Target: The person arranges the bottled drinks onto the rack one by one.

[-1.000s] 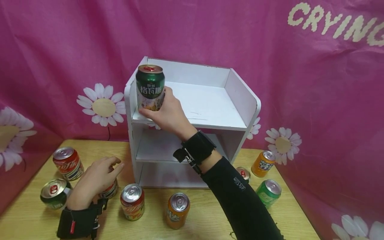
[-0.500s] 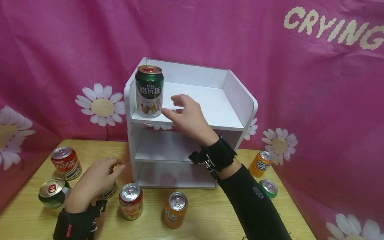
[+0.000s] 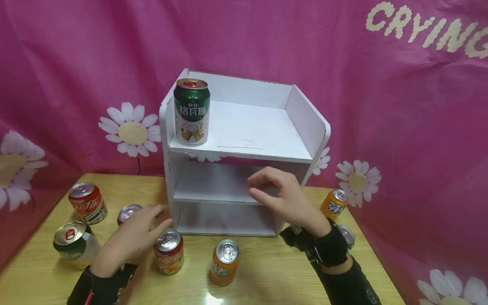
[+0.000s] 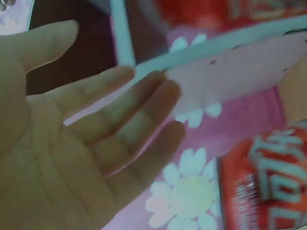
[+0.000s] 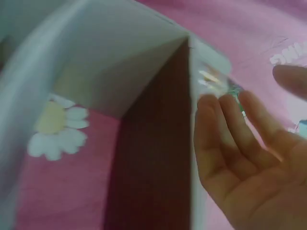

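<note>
A green-and-white drink can (image 3: pixel 192 114) stands upright at the left end of the top shelf, with no hand on it. My right hand (image 3: pixel 291 197) is held in the air before the shelf unit's right side, fingers loosely bent around nothing. In the right wrist view, that hand (image 5: pixel 249 158) shows a bare palm. My left hand (image 3: pixel 133 237) hovers over the left of the table among cans, its relaxed fingers near a red can (image 3: pixel 169 252) and partly covering another red can (image 3: pixel 128 212). The left wrist view shows the left palm (image 4: pixel 81 143) holding nothing.
A white shelf unit (image 3: pixel 245 154) stands at the back of the wooden table (image 3: pixel 267 271). Left are a red can (image 3: pixel 88 204) and a green can (image 3: pixel 76 245); an orange can (image 3: pixel 225 263) stands in front. Another orange can (image 3: pixel 334 203) and a half-hidden can (image 3: pixel 347 234) are right.
My right hand has let go of the green-and-white can on the top shelf and moved right and down. My left hand has shifted slightly right, closer to the front red can.
</note>
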Motion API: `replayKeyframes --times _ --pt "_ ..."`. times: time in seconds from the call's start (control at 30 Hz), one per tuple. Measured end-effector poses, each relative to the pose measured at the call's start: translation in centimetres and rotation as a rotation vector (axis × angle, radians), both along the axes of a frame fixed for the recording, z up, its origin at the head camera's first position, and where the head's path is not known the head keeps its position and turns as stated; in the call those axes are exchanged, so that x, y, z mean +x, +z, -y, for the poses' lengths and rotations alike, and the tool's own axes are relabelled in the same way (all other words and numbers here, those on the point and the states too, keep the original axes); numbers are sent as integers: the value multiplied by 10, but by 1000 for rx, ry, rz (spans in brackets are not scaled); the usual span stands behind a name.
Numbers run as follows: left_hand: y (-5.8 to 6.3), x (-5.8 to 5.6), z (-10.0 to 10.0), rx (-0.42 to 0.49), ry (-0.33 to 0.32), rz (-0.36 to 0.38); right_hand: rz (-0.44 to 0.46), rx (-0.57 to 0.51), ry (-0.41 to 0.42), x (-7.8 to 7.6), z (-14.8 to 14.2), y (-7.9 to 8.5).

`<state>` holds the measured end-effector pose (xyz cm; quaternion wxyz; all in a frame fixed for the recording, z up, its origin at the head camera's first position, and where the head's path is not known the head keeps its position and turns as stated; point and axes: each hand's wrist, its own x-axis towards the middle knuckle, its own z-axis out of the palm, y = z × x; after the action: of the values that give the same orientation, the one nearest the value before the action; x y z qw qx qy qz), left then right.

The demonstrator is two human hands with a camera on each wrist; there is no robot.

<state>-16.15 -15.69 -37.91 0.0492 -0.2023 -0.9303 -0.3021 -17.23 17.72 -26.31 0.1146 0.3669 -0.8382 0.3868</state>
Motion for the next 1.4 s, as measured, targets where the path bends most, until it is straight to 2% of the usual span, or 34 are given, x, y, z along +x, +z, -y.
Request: replayKeyframes --times 0.1,0.33,0.4,0.5,0.63,0.7,0.8,0.9,1.13,1.23,1.4 --pt "-9 3 -5 7 4 -24 91 21 13 5 -13 -26" --pt "-36 11 -4 25 -45 -92 281 74 25 14 -38 -84" --pt "-42 13 -4 51 -52 -82 315 60 27 16 -42 -95" --pt "-50 13 -3 112 -64 -16 356 25 21 16 -45 -108" --pt "-58 11 -1 233 -70 119 406 -23 17 14 -44 -118" --pt "-63 9 0 300 -96 188 427 -36 8 12 -42 -122" --pt "-71 6 2 407 -145 291 429 -21 -8 9 -40 -129" --pt "-78 4 2 490 -168 339 401 27 -38 5 -37 -137" --pt "-92 5 -5 628 -84 358 300 163 -126 1 -30 -147" --pt "-93 5 -7 638 -54 340 281 191 -137 0 -29 -150" --pt "-90 1 -11 594 13 249 270 200 -133 -3 -28 -152"
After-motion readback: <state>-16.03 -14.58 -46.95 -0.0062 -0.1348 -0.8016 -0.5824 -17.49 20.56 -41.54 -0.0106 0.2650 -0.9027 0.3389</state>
